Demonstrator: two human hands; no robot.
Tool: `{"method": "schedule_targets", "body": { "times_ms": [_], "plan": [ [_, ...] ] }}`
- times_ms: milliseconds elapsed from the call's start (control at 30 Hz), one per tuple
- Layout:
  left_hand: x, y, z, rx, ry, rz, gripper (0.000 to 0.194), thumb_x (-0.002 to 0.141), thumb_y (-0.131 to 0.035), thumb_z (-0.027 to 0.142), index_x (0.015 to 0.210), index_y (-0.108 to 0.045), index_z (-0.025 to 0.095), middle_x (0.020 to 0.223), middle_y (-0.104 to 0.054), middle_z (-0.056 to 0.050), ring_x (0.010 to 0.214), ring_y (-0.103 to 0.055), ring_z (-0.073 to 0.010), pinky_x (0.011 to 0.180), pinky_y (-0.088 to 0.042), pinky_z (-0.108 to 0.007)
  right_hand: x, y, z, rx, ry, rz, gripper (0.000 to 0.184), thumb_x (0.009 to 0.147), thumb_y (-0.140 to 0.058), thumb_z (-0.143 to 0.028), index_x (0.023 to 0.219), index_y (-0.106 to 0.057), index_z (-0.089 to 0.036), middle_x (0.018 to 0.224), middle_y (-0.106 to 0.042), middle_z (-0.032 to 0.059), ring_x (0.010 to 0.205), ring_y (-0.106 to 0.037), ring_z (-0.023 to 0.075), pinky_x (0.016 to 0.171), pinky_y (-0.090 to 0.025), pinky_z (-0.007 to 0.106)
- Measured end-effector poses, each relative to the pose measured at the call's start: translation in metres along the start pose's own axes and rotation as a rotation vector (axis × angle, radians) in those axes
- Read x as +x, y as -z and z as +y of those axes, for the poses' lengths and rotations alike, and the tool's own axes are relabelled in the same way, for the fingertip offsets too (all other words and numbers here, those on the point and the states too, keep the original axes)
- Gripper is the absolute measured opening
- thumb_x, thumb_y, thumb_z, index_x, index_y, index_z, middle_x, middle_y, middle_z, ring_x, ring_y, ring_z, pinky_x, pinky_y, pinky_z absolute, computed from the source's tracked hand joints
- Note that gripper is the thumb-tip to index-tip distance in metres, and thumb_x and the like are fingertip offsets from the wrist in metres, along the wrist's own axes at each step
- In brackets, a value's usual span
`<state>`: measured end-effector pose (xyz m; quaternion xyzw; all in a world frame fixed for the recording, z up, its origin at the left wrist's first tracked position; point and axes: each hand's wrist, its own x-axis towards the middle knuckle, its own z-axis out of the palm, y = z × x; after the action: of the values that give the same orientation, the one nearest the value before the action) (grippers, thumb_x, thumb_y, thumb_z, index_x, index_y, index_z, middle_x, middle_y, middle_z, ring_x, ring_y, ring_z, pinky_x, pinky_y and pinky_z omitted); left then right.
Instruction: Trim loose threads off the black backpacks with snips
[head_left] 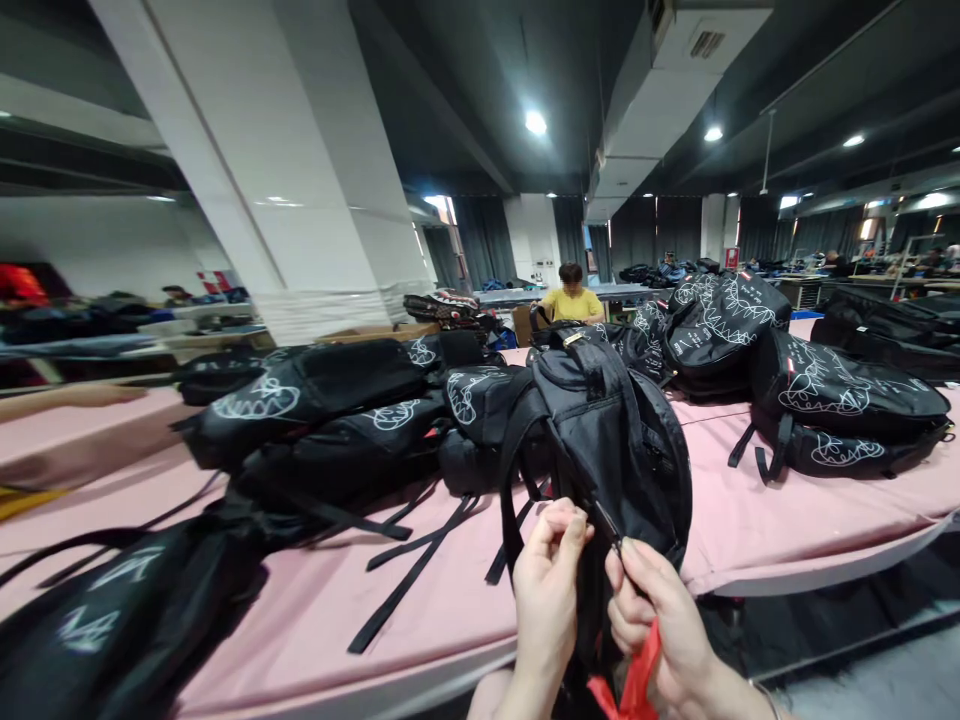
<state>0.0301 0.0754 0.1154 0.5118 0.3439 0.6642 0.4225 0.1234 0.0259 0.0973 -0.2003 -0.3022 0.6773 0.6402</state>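
Black backpack [600, 420] is upright at the pink table's [300, 640] near edge, just beyond your fingertips, both hands about equally near. Your right hand [660, 605] pinches the lower end of a black strip [606, 522] slanting down-right, red ribbon [634, 680] by that palm; left hand's [551, 565] fingertips are pinched together beside its upper end, can't tell on what.
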Motion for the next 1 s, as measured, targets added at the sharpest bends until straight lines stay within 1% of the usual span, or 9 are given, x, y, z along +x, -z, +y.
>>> {"method": "schedule_targets", "body": {
  "times_ms": [67,133,200,300,400,533,667,800,1000],
  "plan": [
    [0.004,0.008,0.010,0.094,-0.109,-0.136,0.036,0.080,-0.051,0.046,0.059,-0.053,0.017,0.075,-0.059,-0.004,0.072,-0.056,-0.0166,0.069,-0.047,-0.030,-0.004,0.000,-0.010,-0.067,0.107,-0.041,0.037,0.080,-0.059,-0.050,0.070,-0.048,-0.016,0.041,-0.021,-0.0130,0.035,-0.010,0.0022,0.034,-0.010,0.016],
    [0.014,0.012,0.027,0.288,-0.349,-0.191,0.032,0.084,-0.047,0.041,0.063,-0.055,0.018,0.075,-0.059,-0.004,0.074,-0.056,-0.0166,0.070,-0.046,-0.029,-0.003,0.000,-0.024,-0.213,0.243,-0.034,0.035,0.083,-0.055,-0.049,0.073,-0.050,-0.016,0.044,-0.024,-0.0113,0.039,-0.014,0.0035,0.037,-0.013,0.017],
    [0.029,0.009,0.047,0.541,-0.643,-0.143,0.016,0.081,-0.056,0.034,0.078,-0.058,0.019,0.080,-0.060,-0.004,0.079,-0.055,-0.0174,0.074,-0.045,-0.030,0.006,-0.002,-0.038,-0.367,0.363,0.012,0.034,0.085,-0.053,-0.048,0.079,-0.052,-0.015,0.047,-0.026,-0.0100,0.042,-0.018,0.0048,0.040,-0.015,0.018],
    [0.055,-0.007,0.074,0.913,-0.922,-0.087,0.025,0.077,-0.060,0.032,0.098,-0.056,0.017,0.089,-0.060,-0.007,0.086,-0.055,-0.0210,0.081,-0.043,-0.034,0.031,-0.006,-0.052,-0.526,0.482,0.088,0.033,0.085,-0.051,-0.049,0.089,-0.052,-0.016,0.053,-0.032,-0.0083,0.044,-0.025,0.0063,0.041,-0.021,0.019],
    [0.077,-0.024,0.088,1.212,-0.893,-0.125,0.017,0.082,-0.052,0.030,0.090,-0.058,0.017,0.084,-0.060,-0.007,0.081,-0.055,-0.0215,0.074,-0.044,-0.033,0.056,-0.009,-0.058,-0.702,0.640,0.212,0.031,0.084,-0.053,-0.045,0.098,-0.049,-0.018,0.064,-0.047,-0.0048,0.049,-0.038,0.0079,0.046,-0.030,0.019],
    [0.095,-0.036,0.093,1.434,-0.736,-0.209,0.016,0.084,-0.045,0.023,0.074,-0.056,0.019,0.076,-0.059,-0.004,0.073,-0.057,-0.0199,0.061,-0.040,-0.029,0.070,-0.012,-0.060,-0.938,0.784,0.300,0.021,0.084,-0.052,-0.039,0.087,-0.050,-0.018,0.069,-0.055,-0.0018,0.054,-0.050,0.0105,0.052,-0.038,0.020],
    [0.100,-0.039,0.093,1.393,-0.660,-0.223,0.014,0.084,-0.046,0.022,0.071,-0.052,0.019,0.075,-0.059,-0.003,0.073,-0.057,-0.0183,0.061,-0.039,-0.027,0.073,-0.012,-0.061,-1.127,0.861,0.304,0.017,0.084,-0.051,-0.035,0.085,-0.053,-0.018,0.072,-0.060,0.0001,0.057,-0.057,0.0123,0.053,-0.039,0.020],
    [0.097,-0.039,0.092,1.336,-0.669,-0.203,0.015,0.084,-0.045,0.022,0.070,-0.050,0.020,0.075,-0.059,-0.002,0.071,-0.056,-0.0174,0.060,-0.038,-0.026,0.078,-0.012,-0.063,-1.246,0.900,0.308,0.015,0.084,-0.050,-0.032,0.087,-0.054,-0.017,0.074,-0.063,0.0015,0.056,-0.059,0.0125,0.053,-0.039,0.019],
    [0.096,-0.036,0.091,1.312,-0.644,-0.192,0.015,0.085,-0.044,0.024,0.071,-0.050,0.020,0.075,-0.059,-0.002,0.071,-0.056,-0.0177,0.061,-0.038,-0.027,0.074,-0.014,-0.064,-1.273,0.883,0.264,0.015,0.084,-0.049,-0.031,0.088,-0.054,-0.017,0.073,-0.063,0.0016,0.057,-0.060,0.0126,0.053,-0.040,0.019]
  ]
}}
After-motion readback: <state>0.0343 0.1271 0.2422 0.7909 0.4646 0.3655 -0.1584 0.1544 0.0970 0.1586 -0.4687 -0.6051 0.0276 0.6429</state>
